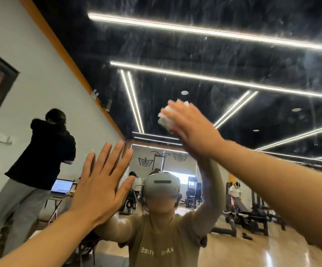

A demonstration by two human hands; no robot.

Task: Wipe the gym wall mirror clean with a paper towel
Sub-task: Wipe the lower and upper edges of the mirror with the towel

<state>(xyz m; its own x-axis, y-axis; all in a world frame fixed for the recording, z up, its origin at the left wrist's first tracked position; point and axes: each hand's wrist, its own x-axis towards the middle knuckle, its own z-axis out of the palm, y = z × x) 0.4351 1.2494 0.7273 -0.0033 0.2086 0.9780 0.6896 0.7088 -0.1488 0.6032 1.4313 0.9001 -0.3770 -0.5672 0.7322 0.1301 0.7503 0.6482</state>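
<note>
A crumpled paper towel point(166, 117) is pressed to the streaked mirror point(214, 54) by the right hand point(191, 130), fingers curled round it; the left hand point(100, 187) is laid flat, fingers spread.

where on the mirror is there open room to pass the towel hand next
Open glass lies above and right of the right hand holding the paper towel, across the streaked upper mirror. Lower left is crowded: the left hand lies flat there.

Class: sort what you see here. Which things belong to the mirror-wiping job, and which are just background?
Job: mirror, paper towel, right hand pressing the towel, left hand flat on the glass.
Background: laptop, bystander, gym benches.
</note>
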